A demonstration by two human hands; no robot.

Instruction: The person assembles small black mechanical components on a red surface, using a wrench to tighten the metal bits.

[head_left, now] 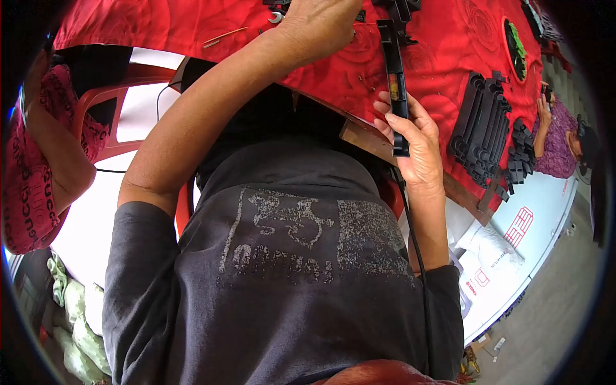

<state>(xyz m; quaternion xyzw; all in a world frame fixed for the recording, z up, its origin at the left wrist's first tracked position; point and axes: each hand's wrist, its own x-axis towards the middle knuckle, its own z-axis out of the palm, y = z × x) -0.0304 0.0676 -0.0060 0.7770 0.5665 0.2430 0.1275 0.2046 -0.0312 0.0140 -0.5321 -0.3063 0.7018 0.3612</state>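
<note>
My right hand [420, 138] holds a long, narrow black plastic channel-shaped part [399, 106] near its lower end, thumb on one side and fingers behind. Partway along its hollow sits a small orange-yellow piece [394, 86]. The part's far end lies by other black plastic pieces [399, 11] at the top of the view. My left hand [324, 25] is over the table at the upper edge; its fingers are cut off or hidden, so its grip does not show. Left of it lies a small metal wrench [276, 17], with thin copper-coloured sticks [224, 37] farther left.
A red rose-patterned cloth [359, 77] covers the table. Several long black plastic parts [478, 122] are stacked at the right, beside smaller black pieces [521, 151]. A black cable [414, 237] hangs along my right arm. One person [48, 154] sits at left, another [557, 138] at right.
</note>
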